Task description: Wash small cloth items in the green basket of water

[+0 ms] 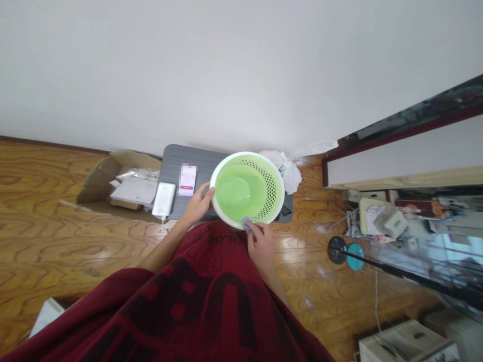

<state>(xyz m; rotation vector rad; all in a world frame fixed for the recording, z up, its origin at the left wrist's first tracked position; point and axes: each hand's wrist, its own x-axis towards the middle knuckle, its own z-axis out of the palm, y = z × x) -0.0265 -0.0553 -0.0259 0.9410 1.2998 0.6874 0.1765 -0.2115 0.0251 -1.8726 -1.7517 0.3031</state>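
A round green basket with a pale rim and slotted sides is tilted towards me over a dark grey table. At its left rim, my left hand grips the edge, thumb and fingers closed on it. My right hand is at the near rim, pinching a small greyish-purple cloth against the basket's edge. Only a bit of the cloth shows past the fingers. The inside of the basket holds nothing that I can see.
On the grey table lie a phone and a white power bank with a cable. An open cardboard box stands left, a white plastic bag right. A black pole stand and cluttered shelves are further right.
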